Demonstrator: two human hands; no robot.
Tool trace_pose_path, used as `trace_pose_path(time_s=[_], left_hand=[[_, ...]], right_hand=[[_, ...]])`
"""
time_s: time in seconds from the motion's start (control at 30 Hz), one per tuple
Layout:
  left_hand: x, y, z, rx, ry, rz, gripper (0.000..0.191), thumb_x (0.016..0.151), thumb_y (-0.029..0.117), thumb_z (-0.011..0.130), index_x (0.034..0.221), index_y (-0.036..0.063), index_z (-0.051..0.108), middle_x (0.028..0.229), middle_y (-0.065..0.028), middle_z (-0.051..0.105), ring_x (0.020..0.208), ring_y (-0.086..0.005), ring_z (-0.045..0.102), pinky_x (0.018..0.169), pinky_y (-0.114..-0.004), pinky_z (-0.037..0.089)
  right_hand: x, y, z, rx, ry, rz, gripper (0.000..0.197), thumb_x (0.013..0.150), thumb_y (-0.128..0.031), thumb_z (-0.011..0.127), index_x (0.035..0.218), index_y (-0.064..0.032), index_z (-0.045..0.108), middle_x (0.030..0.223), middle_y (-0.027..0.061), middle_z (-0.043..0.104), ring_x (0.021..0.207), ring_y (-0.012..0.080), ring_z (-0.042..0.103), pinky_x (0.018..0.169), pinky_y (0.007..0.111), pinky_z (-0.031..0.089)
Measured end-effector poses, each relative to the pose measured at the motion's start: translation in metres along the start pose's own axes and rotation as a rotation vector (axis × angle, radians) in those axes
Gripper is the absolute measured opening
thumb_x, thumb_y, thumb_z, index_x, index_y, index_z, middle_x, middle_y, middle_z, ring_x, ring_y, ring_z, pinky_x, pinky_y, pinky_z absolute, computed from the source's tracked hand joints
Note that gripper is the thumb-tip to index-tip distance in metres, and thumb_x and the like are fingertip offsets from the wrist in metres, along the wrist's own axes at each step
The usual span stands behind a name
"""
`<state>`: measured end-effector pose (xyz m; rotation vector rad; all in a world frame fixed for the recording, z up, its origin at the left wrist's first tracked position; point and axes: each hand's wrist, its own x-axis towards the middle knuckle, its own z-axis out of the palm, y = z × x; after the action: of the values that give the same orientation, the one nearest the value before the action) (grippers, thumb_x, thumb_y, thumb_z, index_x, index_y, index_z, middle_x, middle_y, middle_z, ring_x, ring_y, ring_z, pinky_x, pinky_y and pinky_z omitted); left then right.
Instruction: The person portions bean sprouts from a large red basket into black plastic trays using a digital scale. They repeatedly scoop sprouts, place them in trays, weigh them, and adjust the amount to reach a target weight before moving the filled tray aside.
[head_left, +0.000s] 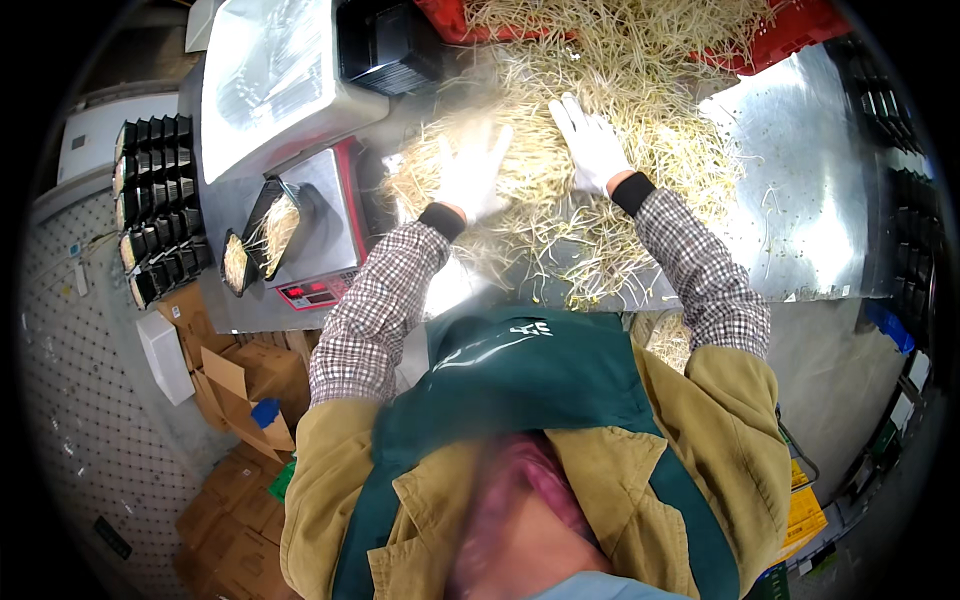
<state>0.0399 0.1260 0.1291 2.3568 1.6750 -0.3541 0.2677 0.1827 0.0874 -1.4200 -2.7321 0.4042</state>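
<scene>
A loose heap of pale bean sprouts lies on the metal table before me. My left hand, in a white glove, rests on the heap's left part with its fingers spread; haze and glare blur its outline. Also white-gloved, my right hand lies flat on the sprouts a little farther right, fingers stretched out and pointing away from me. A clump of sprouts sits between the two hands, and neither hand is closed around any. Strands trail from the heap towards the near table edge.
Left of the heap, a digital scale bears a black plastic tray of sprouts, with another filled tray beside it. Behind stand a white bin and stacked black trays. A red crate spills sprouts; cardboard boxes stand lower left.
</scene>
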Motion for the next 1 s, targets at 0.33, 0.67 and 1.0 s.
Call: trace_pose_path(time_s=[0.33,0.67,1.0], left_hand=[[0.018,-0.024,0.022,-0.115,0.059,-0.077,0.097,0.079,0.039,0.072,0.156,0.0153,0.017,0.160,-0.0177,0.017,0.148,-0.0359,0.016,0.116,-0.061,0.015],[0.020,-0.015,0.024,-0.109,0.069,-0.106,0.093,0.082,0.045,0.070,0.155,0.0150,0.020,0.159,-0.0199,0.019,0.148,-0.0355,0.017,0.115,-0.064,0.012],[-0.007,-0.010,0.004,-0.108,0.069,-0.040,0.115,0.066,0.059,0.076,0.155,0.0130,0.020,0.159,-0.0195,0.019,0.149,-0.0361,0.013,0.115,-0.064,0.006]], right_hand=[[0.032,0.018,-0.012,-0.107,0.018,-0.132,0.010,0.077,-0.012,0.061,0.083,-0.0118,0.069,0.079,0.0101,0.071,0.075,0.0296,0.070,0.062,0.042,0.051],[0.028,0.102,-0.054,-0.413,0.045,0.119,0.012,0.076,-0.008,0.058,0.079,-0.0077,0.070,0.075,0.0144,0.069,0.063,0.0259,0.069,0.055,0.039,0.054],[-0.004,0.056,-0.074,-0.200,0.153,0.212,0.089,0.069,-0.017,0.080,0.146,-0.0068,0.037,0.132,0.0197,0.056,0.121,0.0306,0.056,0.102,0.041,0.044]])
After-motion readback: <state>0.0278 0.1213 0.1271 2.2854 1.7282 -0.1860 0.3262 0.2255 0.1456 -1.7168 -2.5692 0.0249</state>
